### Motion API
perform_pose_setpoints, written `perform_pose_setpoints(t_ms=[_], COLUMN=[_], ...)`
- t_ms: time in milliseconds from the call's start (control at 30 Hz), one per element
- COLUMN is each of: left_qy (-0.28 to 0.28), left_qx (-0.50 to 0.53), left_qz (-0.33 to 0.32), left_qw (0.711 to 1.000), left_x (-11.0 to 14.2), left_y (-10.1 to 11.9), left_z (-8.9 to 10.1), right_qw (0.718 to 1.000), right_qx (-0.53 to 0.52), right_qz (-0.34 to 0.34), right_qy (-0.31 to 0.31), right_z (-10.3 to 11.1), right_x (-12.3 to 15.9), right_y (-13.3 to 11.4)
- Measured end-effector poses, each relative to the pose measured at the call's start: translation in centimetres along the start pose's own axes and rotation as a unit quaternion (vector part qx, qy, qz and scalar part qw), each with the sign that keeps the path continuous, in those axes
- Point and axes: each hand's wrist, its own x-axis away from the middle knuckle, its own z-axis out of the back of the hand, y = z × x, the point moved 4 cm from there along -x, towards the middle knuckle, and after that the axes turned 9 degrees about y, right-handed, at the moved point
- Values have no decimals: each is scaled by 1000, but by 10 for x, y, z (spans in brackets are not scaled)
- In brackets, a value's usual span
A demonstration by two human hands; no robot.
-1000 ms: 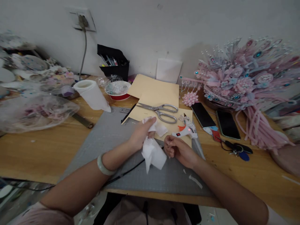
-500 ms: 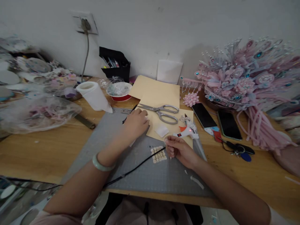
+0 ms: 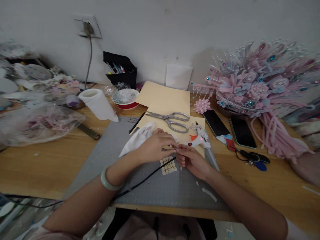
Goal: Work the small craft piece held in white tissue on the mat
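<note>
My left hand, wearing a pale bangle, reaches across so that its thumb and fingertips meet those of my right hand. Both hands are closed in a pinch around something too small to make out. Under them lies a beige segmented piece on the grey cutting mat. A black cord crosses the mat towards my right hand. Behind my left hand is a crumpled white cloth or tissue. The white glue gun, its small red light lit, lies just beyond my right hand.
Silver scissors rest on beige paper sheets. A white roll, a red-rimmed spool and a black pen holder stand behind. At right are two phones, keys and a pink beaded headpiece.
My left hand has moved right, away from the pen and paper edge, to meet my right hand, uncovering the white cloth or tissue. My right hand has stayed nearly in place.
</note>
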Motion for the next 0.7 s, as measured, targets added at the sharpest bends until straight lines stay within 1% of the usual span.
perform_pose_setpoints(t_ms=[233, 467, 567, 700], left_qy=[4, 6, 19, 50], left_qx=[22, 29, 23, 23], left_qz=[38, 44, 59, 84], left_qw=[999, 999, 998, 995], left_x=[-1, -1, -1, -1], left_y=[-4, -4, -5, -8], left_z=[-4, -7, -8, -6], right_qw=[1000, 1000, 1000, 999], right_qx=[-13, -1, 3, -28], right_qz=[-5, -9, -14, -21], right_qy=[4, -3, -7, -23], right_z=[1, 1, 0, -1], right_x=[-1, -1, 1, 4], right_y=[-1, -1, -2, -4])
